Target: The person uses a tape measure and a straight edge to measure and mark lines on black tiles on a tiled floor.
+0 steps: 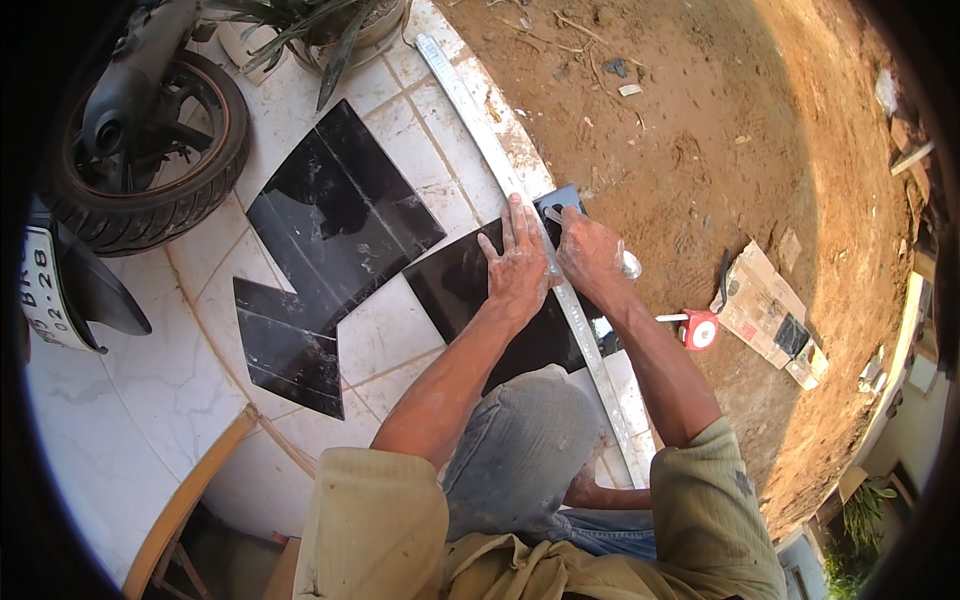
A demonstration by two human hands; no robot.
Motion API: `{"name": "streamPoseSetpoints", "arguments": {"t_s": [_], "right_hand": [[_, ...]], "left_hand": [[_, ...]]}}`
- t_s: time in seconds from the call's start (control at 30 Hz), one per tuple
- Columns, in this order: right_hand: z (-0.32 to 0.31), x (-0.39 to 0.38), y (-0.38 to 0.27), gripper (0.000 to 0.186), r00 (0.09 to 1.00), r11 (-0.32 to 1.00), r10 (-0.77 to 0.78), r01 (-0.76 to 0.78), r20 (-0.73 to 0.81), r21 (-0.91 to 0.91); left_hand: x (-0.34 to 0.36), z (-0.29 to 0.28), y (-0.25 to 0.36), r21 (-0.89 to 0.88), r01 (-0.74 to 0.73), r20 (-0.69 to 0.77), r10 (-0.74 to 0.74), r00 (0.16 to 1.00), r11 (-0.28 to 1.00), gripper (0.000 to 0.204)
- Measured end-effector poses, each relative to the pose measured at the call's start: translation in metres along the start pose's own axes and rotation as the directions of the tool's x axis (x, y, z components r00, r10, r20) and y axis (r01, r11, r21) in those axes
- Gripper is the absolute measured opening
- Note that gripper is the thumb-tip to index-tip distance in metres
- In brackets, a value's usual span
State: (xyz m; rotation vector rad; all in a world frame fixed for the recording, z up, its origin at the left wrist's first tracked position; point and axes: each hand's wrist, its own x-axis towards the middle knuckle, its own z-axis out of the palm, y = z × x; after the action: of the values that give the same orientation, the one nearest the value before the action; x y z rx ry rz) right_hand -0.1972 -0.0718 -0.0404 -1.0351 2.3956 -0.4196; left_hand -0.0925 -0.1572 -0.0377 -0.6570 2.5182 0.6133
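A long silvery metal straightedge (pixel 490 142) lies across a glossy black tile (pixel 450 275) on the pale tiled floor. My left hand (pixel 518 262), dusted white, presses down with fingers stretched and spread, its fingertips on the straightedge. On the straightedge's right side, my right hand (pixel 590 250) is closed around a small hand tool whose whitish rounded end (pixel 630 264) sticks out past the palm. The tool's tip is down by the tile near the straightedge; its exact kind is hard to make out. My knee hides part of the tile's near side.
More black tile pieces, a large one (pixel 340 190) and a smaller one (pixel 290 345), lie left. A motorcycle wheel (pixel 232 150) stands far left, a plant pot (pixel 375 40) at the back. Right, on dirt ground (pixel 690 170), are a red-and-white tape measure (pixel 699 330) and cardboard (pixel 755 295).
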Motion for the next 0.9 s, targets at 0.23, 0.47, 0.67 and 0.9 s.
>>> {"name": "streamPoseSetpoints", "arguments": {"t_s": [0.23,0.47,0.67,0.9], "right_hand": [[-0.006,0.015,-0.022,0.019,0.999,0.999,-0.038,0.039,0.015,-0.035],[0.003,0.017,-0.017,0.025,1.000,0.999,0.005,-0.004,0.026,-0.051],[0.002,0.010,-0.013,0.020,0.998,0.998,-0.059,0.059,-0.023,-0.003],[0.010,0.007,0.008,0.014,0.992,0.994,-0.109,0.110,-0.071,0.018]], "left_hand": [[0.001,0.008,-0.004,0.004,0.002,-0.033,-0.002,0.999,1.000,0.110],[0.000,0.005,-0.003,-0.001,-0.009,-0.023,0.009,1.000,1.000,0.110],[-0.001,0.004,-0.006,0.004,-0.014,-0.031,0.014,0.999,1.000,0.111],[-0.002,-0.001,-0.003,0.015,0.000,-0.008,0.000,1.000,1.000,0.111]]}}
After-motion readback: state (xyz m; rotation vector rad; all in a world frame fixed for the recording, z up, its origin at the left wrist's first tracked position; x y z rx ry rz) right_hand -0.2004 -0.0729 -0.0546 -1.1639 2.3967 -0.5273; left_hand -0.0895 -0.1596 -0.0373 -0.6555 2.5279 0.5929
